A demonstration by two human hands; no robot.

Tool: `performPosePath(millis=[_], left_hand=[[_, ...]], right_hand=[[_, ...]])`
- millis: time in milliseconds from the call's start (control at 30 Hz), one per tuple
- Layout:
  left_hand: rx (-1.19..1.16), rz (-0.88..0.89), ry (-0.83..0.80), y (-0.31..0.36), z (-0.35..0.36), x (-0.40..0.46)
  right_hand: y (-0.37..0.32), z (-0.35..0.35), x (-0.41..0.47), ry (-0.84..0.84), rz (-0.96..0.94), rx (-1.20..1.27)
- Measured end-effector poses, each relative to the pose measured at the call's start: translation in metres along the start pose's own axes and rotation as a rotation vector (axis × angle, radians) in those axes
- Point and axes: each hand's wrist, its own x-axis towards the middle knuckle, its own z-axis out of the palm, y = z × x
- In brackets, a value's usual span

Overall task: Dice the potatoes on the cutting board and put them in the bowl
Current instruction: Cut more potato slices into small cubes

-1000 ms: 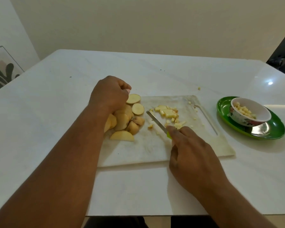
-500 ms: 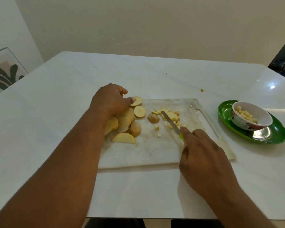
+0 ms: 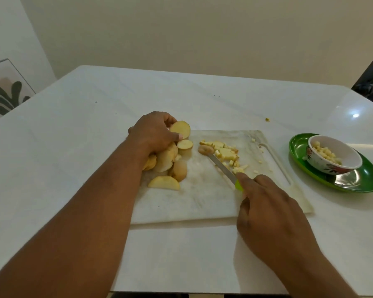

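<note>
The left hand (image 3: 154, 134) pinches a round potato slice (image 3: 179, 129); the right hand (image 3: 267, 209) grips a green-handled knife (image 3: 223, 168). Between the hands lies a small diced pile (image 3: 225, 152). Some cubes sit in the flowered bowl (image 3: 334, 154), right of the right hand. Many slices (image 3: 167, 166) remain uncut.

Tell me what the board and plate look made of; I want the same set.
Board: probably plastic, matte white and stained, with a slot handle moulded in. Plate: glossy green, mirroring the bowl; plastic or melamine, can't tell which.
</note>
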Motion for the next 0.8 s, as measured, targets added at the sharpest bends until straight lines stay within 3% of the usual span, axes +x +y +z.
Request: performPosePath(millis=[167,367,667,800], left_hand=[[-0.031,0.050,0.117,0.003,-0.004,-0.006],[-0.101,0.143,0.250,0.015,-0.011,-0.015],[-0.246,0.223,0.238,0.025,-0.004,-0.022],[-0.279,0.235,0.195,0.028,-0.002,-0.025]], right_hand=[[-0.012,0.008,0.000,0.002,-0.064,-0.011],[-0.003,0.009,0.015,0.052,0.035,0.001],[-0.021,0.013,0.011,-0.001,-0.075,0.056],[-0.011,0.013,0.019,0.030,-0.003,0.037]])
